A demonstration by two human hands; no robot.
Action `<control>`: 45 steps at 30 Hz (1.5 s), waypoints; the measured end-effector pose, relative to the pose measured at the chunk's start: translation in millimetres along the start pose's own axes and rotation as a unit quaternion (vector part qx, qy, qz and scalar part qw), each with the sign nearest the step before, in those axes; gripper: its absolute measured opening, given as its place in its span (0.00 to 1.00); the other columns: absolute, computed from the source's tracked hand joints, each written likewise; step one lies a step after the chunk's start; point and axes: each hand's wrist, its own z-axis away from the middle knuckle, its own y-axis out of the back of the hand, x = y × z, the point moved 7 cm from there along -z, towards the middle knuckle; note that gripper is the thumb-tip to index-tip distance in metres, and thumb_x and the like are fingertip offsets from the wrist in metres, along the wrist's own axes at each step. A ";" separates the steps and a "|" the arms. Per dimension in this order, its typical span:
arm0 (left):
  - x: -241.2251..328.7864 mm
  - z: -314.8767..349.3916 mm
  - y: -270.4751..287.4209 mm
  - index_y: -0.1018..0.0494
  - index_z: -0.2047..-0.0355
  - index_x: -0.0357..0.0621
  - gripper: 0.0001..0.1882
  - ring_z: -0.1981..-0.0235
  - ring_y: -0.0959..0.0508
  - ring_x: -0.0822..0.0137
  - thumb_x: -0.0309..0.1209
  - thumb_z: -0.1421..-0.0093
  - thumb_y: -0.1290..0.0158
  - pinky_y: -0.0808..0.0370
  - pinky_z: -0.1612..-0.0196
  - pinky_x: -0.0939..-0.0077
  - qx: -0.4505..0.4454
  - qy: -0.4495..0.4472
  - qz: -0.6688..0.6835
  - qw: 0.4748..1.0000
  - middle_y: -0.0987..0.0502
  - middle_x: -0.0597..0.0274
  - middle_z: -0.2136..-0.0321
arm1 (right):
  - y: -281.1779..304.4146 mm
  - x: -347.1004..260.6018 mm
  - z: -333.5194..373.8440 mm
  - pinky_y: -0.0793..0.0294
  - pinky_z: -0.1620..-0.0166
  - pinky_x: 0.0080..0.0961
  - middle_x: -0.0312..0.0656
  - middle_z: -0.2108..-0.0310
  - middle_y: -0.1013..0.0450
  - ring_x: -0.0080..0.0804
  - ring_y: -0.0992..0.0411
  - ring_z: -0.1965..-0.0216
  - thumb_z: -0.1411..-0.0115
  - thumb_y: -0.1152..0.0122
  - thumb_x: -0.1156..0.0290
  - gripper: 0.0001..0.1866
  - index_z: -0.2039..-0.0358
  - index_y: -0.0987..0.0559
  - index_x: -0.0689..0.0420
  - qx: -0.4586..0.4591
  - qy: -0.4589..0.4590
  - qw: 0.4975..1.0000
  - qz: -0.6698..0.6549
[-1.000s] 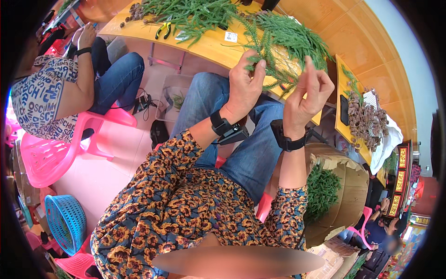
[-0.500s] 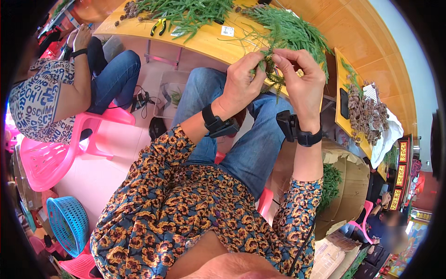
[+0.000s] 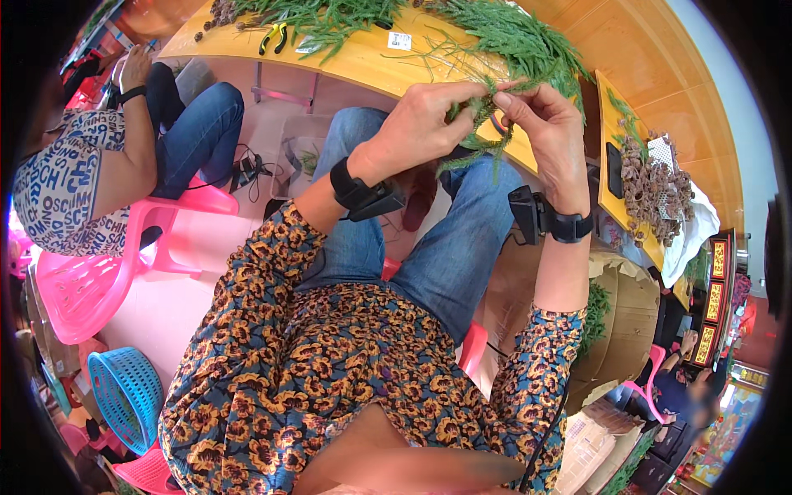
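Over my knees, near the yellow table's edge, a thin feathery green sprig runs between my two hands. My left hand is closed on its left part, with curled fingers hiding some of the stem. With thumb and forefinger my right hand pinches the sprig on the other side. Its fronds hang below the fingers and spread out above them. Just beyond my hands, a large pile of similar green sprigs lies on the table.
Yellow-and-black pliers, a white label and another heap of greenery are on the table. Brown dried cones sit on the right-hand table. A cardboard box, pink chair and blue basket surround me; a co-worker sits left.
My hands have moved slightly apart, the left one leftward and the right one rightward. More of the sprig now shows between and below them.
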 end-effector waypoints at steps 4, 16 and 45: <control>-27.7 5.1 -19.5 0.24 0.41 0.35 0.19 0.58 0.14 0.62 0.28 0.29 0.39 0.18 0.56 0.65 0.011 0.125 0.193 0.973 0.16 0.53 0.45 | 10.4 18.1 0.2 0.25 0.59 0.18 0.33 0.63 0.18 0.18 0.24 0.64 0.31 0.26 0.73 0.08 0.54 0.12 0.62 0.014 -0.024 0.998 -0.052; -41.8 7.2 -54.8 0.27 0.44 0.38 0.14 0.42 0.17 0.59 0.30 0.25 0.41 0.21 0.37 0.60 -0.064 0.235 0.573 0.782 0.18 0.53 0.48 | 27.8 50.1 -3.0 0.24 0.53 0.21 0.33 0.60 0.17 0.20 0.23 0.61 0.31 0.26 0.71 0.10 0.52 0.13 0.59 0.048 -0.082 0.987 -0.126; -43.9 -6.7 -60.8 0.24 0.50 0.41 0.14 0.72 0.24 0.77 0.29 0.32 0.32 0.27 0.66 0.79 -0.020 0.204 0.523 0.827 0.21 0.68 0.67 | 27.5 72.9 0.0 0.24 0.56 0.21 0.34 0.63 0.18 0.21 0.23 0.64 0.31 0.26 0.69 0.10 0.54 0.14 0.60 -0.015 -0.126 0.984 -0.126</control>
